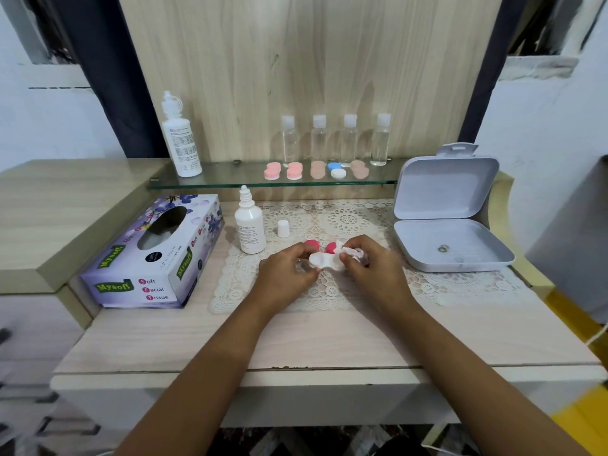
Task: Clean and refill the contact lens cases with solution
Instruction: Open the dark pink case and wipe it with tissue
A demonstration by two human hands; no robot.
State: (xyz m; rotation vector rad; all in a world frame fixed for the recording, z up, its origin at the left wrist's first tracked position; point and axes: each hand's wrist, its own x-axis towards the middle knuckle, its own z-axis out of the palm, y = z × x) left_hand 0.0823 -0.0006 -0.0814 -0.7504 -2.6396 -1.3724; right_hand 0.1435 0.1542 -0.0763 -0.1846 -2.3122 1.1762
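Over the lace mat, my left hand (291, 266) grips one end of a white contact lens case (324, 260). My right hand (370, 263) pinches a crumpled white tissue (352, 253) against the case's other end. Two pink caps (312, 244) lie on the mat just behind my fingers, partly hidden. A small white solution bottle (250, 225) stands uncapped to the left, with its white cap (283, 228) beside it. On the glass shelf (230, 182) sit several more lens cases (293, 171), pink, tan and blue-white.
A purple tissue box (154, 255) lies at the left. A tall white bottle (181, 139) and several clear bottles (348, 139) stand on the shelf. An open grey plastic box (450, 238) sits at the right. The lace mat (329, 291) covers the table's middle.
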